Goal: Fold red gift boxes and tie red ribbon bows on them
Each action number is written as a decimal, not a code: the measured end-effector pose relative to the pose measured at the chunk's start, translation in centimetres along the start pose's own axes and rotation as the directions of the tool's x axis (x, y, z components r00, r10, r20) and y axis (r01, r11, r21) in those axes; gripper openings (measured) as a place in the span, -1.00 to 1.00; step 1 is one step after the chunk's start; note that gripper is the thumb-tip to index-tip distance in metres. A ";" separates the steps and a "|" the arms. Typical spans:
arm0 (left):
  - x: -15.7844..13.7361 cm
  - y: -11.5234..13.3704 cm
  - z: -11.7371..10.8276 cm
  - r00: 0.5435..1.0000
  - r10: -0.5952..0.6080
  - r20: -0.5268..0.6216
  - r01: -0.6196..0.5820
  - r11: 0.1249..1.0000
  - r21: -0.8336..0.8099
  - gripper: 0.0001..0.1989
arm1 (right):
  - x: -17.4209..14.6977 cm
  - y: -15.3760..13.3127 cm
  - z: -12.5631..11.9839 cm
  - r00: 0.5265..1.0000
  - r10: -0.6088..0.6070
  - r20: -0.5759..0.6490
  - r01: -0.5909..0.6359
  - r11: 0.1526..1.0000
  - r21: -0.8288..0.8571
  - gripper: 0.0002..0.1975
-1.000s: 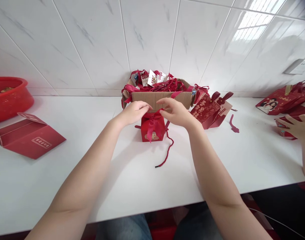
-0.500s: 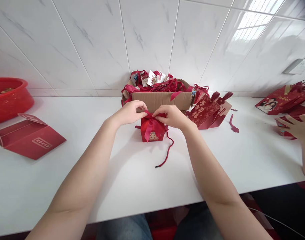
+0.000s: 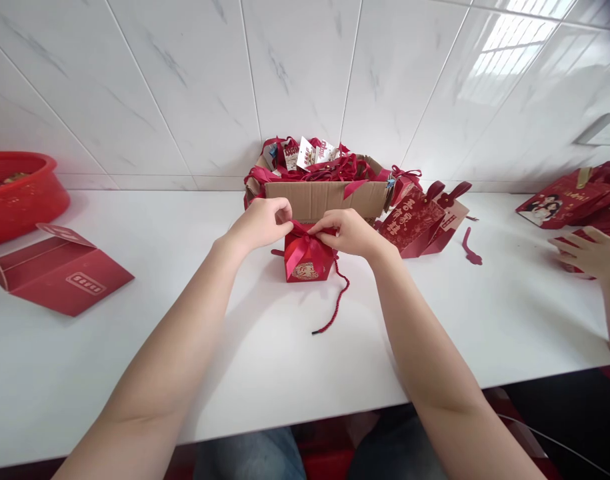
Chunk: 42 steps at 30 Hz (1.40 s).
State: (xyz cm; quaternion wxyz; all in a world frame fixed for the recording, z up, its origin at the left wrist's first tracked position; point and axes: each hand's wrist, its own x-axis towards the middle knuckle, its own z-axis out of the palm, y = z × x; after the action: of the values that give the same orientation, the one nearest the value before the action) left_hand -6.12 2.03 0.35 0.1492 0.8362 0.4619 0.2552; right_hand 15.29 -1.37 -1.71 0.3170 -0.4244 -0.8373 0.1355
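A small red gift box [image 3: 319, 272] with gold print on its front stands upright on the white table. A red ribbon bow [image 3: 301, 251] sits on its top, with tails hanging down the front. My left hand [image 3: 265, 223] pinches the ribbon at the bow's left side. From the right, my right hand [image 3: 347, 232] has its thumb and fingers closed on the ribbon near the knot. A dark red cord [image 3: 339, 303] with a black tip trails from the box's right side onto the table.
Behind the box stands a cardboard box [image 3: 325, 200] full of ribbons and tags. Red gift bags [image 3: 415, 223] stand at its right. A red basin [image 3: 25, 200] and an unfolded red carton [image 3: 69, 280] lie left. Another person's hand [image 3: 592, 253] rests at the far right by more bags.
My fingers have shifted slightly at the bow, and its front tails hang more spread. The view has moved a little. The other person's hand stays near the same place.
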 end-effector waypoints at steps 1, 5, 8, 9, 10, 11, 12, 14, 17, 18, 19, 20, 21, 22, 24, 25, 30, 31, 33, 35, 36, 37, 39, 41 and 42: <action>0.0 0.0 0.0 1.000 0.001 -0.004 -0.001 1.000 0.010 -0.94 | 0.0 0.0 0.0 1.000 0.003 0.004 -0.003 1.000 0.000 -0.71; 0.1 0.1 0.1 1.000 0.009 -0.010 -0.009 1.000 0.019 -0.95 | 0.0 0.0 -0.1 0.999 0.023 0.023 -0.024 0.999 0.024 -0.72; 0.1 0.1 0.2 1.000 0.012 -0.017 -0.012 1.000 0.024 -0.96 | 0.0 -0.1 -0.1 0.999 0.032 0.037 -0.034 0.999 0.030 -0.72; 0.2 0.1 0.2 1.000 0.015 -0.019 -0.015 1.000 0.026 -0.96 | 0.0 -0.1 -0.1 0.999 0.034 0.040 -0.035 0.999 0.030 -0.72; 0.1 0.0 0.2 1.000 0.018 -0.021 -0.017 1.000 0.026 -0.96 | 0.0 -0.1 -0.1 0.998 0.036 0.042 -0.037 0.999 0.031 -0.71; 0.1 0.0 0.3 1.000 0.019 -0.022 -0.019 1.000 0.024 -0.96 | 0.0 -0.1 -0.1 0.998 0.039 0.043 -0.040 0.999 0.033 -0.71; 0.1 -0.1 0.3 1.000 0.020 -0.022 -0.019 1.000 0.021 -0.96 | 0.0 0.0 -0.1 0.998 0.040 0.044 -0.042 0.999 0.035 -0.72; 0.1 -0.1 0.3 1.000 0.021 -0.022 -0.020 1.000 0.015 -0.96 | 0.0 0.0 -0.1 0.998 0.039 0.047 -0.041 0.998 0.037 -0.72; 0.2 -0.2 0.3 0.999 0.025 -0.034 -0.025 1.000 0.015 -0.94 | 0.0 0.1 -0.1 0.999 0.030 0.045 -0.032 0.999 0.035 -0.72; 0.2 -0.2 0.3 0.999 0.026 -0.037 -0.025 1.000 0.016 -0.93 | 0.0 0.0 -0.2 0.999 0.028 0.045 -0.029 0.999 0.033 -0.71; 0.2 -0.3 0.4 0.999 0.024 -0.036 -0.023 1.000 0.018 -0.93 | 0.0 0.0 -0.2 0.999 0.026 0.046 -0.027 0.999 0.032 -0.71; 0.3 -0.3 0.4 0.999 0.021 -0.033 -0.020 1.000 0.021 -0.92 | 0.0 0.0 -0.2 0.999 0.026 0.047 -0.027 0.999 0.031 -0.71; 0.3 -0.3 0.5 0.999 0.016 -0.029 -0.016 1.000 0.025 -0.92 | 0.0 -0.1 -0.2 0.998 0.027 0.049 -0.028 0.999 0.030 -0.70; 0.3 -0.3 0.5 1.000 0.015 -0.025 -0.014 0.999 0.030 -0.92 | 0.0 -0.1 -0.2 0.998 0.029 0.052 -0.030 0.999 0.031 -0.70; 0.3 -0.3 0.5 0.999 0.026 -0.021 -0.025 0.999 0.033 -0.93 | 0.0 -0.2 -0.3 0.998 0.036 0.052 -0.038 0.998 0.045 -0.71; 0.3 -0.3 0.4 0.999 0.033 -0.019 -0.033 0.999 0.024 -0.93 | -0.1 -0.2 -0.3 0.998 0.044 0.049 -0.047 0.997 0.063 -0.73; -0.2 -0.4 -0.9 0.989 -0.044 0.144 0.058 0.994 -0.095 -0.85 | -0.7 0.3 -1.4 0.991 0.134 0.020 -0.135 0.974 0.182 -0.73; -0.3 -0.5 -1.3 0.982 -0.055 0.182 0.076 0.991 -0.114 -0.80 | -0.9 0.4 -1.8 0.988 0.151 0.021 -0.152 0.970 0.191 -0.67; -0.5 -0.6 -2.1 0.982 -0.049 0.185 0.075 0.988 -0.136 -0.73 | -1.3 0.7 -2.6 0.983 0.181 0.038 -0.185 0.961 0.203 -0.62; -0.7 -0.5 -3.0 0.993 -0.043 0.112 0.056 0.992 -0.117 -0.73 | -1.7 0.8 -3.4 0.976 0.213 0.052 -0.220 0.952 0.214 -0.66; -0.8 -0.3 -3.4 0.996 -0.054 0.077 0.061 0.994 -0.086 -0.75 | -1.9 0.7 -3.7 0.972 0.232 0.046 -0.236 0.948 0.214 -0.68; -1.0 -0.1 -3.7 0.995 -0.077 0.062 0.080 0.996 -0.046 -0.74 | -1.9 0.5 -3.9 0.968 0.249 0.032 -0.250 0.944 0.214 -0.70; -1.4 0.8 -4.2 0.982 -0.137 0.131 0.132 0.990 0.047 -0.68 | -2.0 0.1 -4.1 0.963 0.271 -0.012 -0.262 0.941 0.213 -0.74; -1.7 2.0 -4.1 0.944 -0.175 0.278 0.146 0.981 0.125 -0.59 | -1.7 -0.5 -3.8 0.963 0.265 -0.049 -0.249 0.944 0.216 -0.76; -1.9 2.6 -3.8 0.921 -0.184 0.345 0.137 0.978 0.156 -0.55 | -1.5 -0.8 -3.6 0.966 0.250 -0.060 -0.232 0.949 0.211 -0.77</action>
State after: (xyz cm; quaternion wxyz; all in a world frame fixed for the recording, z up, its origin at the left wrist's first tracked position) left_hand -7.30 -0.90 4.24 0.1966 0.8358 0.5096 0.0555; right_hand 17.76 -3.24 0.78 0.3753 -0.4945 -0.7466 0.2394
